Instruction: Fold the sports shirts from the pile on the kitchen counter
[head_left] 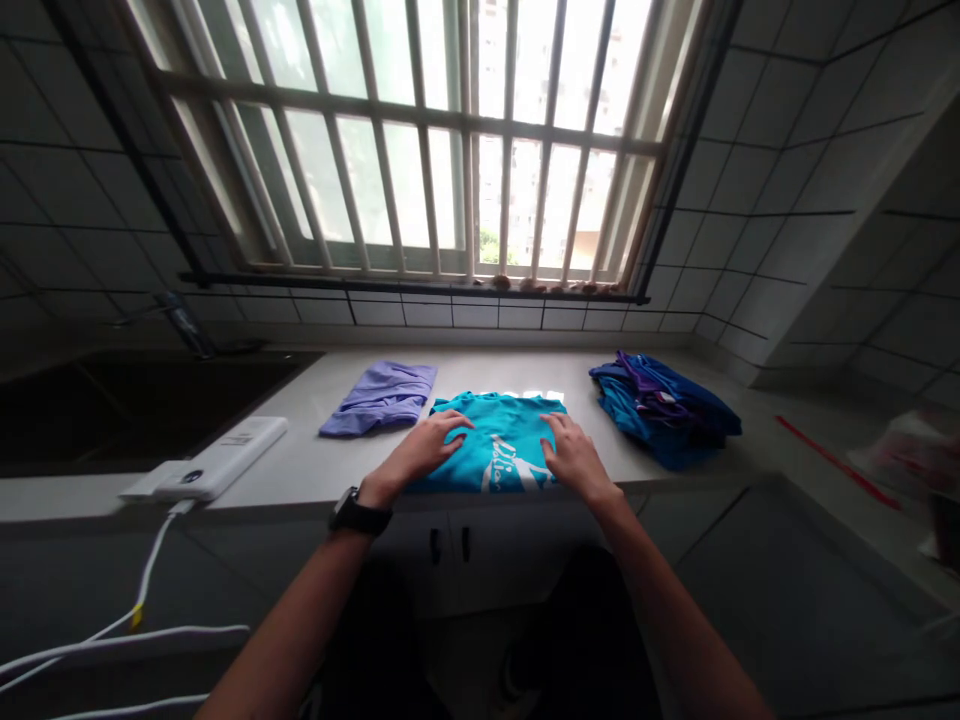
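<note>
A turquoise T-shirt with white lettering lies folded on the white countertop in front of me. My left hand rests at its left side, fingers spread and reaching over the cloth. At the right side, my right hand has its fingers apart on or just above the shirt's edge; contact is hard to tell. Neither hand grips the fabric. To the left lies a folded lavender garment. A pile of blue and purple clothes sits on the right.
A white power bank with a white cable stands near the counter's front edge. Farther left is a dark sink with a faucet. A barred window rises behind. Red tape runs along the right-hand counter.
</note>
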